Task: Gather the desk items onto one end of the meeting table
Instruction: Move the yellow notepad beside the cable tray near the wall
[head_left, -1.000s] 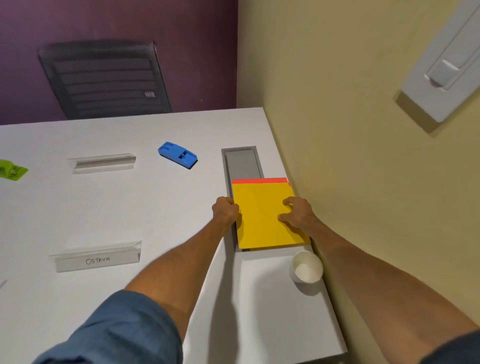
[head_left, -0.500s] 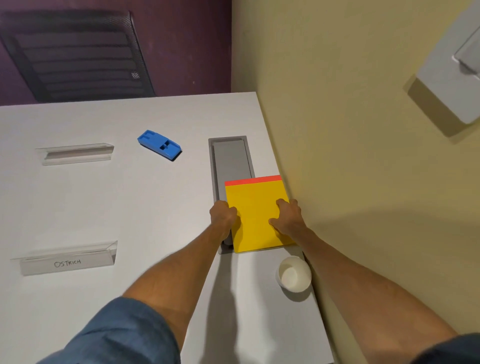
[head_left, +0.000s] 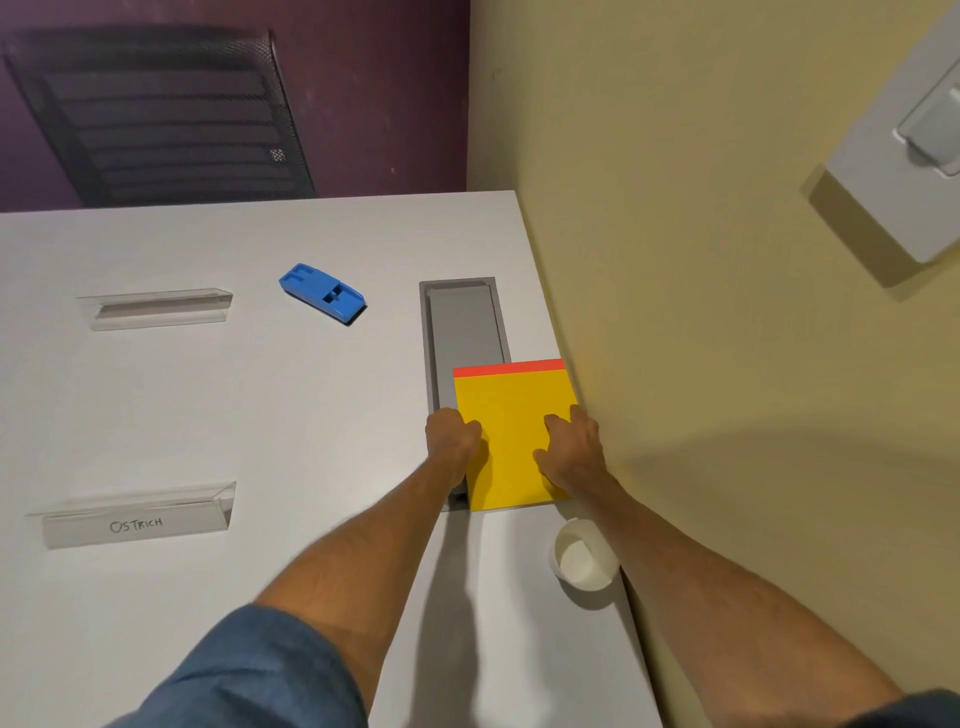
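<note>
Yellow pad (head_left: 511, 431) with a red strip — blue stapler (head_left: 322, 292), white cup (head_left: 582, 561).

— What stands at the back?
— A black mesh chair (head_left: 156, 119), in front of a purple wall (head_left: 374, 78).
— And to the right?
— A yellow wall (head_left: 675, 234) with a white box (head_left: 898, 176) fixed high on it. A long grey cable hatch (head_left: 462, 322) lies near that wall.

Purple wall (head_left: 363, 78); yellow wall (head_left: 675, 208); mesh chair (head_left: 156, 114)
</note>
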